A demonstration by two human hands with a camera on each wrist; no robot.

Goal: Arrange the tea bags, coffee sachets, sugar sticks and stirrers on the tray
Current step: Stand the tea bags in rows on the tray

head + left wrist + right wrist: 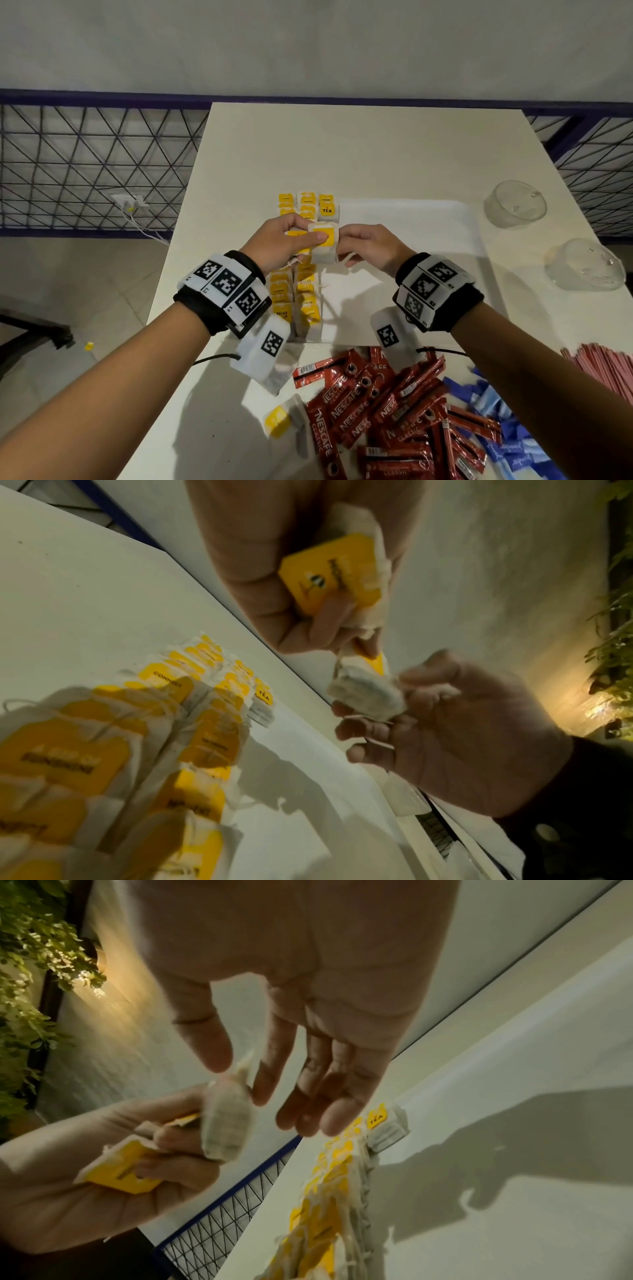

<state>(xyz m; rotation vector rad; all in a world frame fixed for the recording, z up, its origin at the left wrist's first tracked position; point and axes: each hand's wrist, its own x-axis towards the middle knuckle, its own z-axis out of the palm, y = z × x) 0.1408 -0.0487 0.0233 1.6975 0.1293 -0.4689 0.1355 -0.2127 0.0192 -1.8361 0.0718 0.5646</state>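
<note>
Your left hand grips a small stack of white paper tea bags with yellow tags, thumb pressed on the top tag. Your right hand pinches one limp bag off the stack's 3 o'clock edge; its other fingers are loose. These will likely feel feather-light, soft and tearable, so take the flat faces, not the string. Rows already fill the white tray at its 9 o'clock side.

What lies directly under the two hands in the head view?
Rows of yellow-tagged paper tea bags on the white tray. The left hand and right hand cover the rows' middle stretch.
</note>
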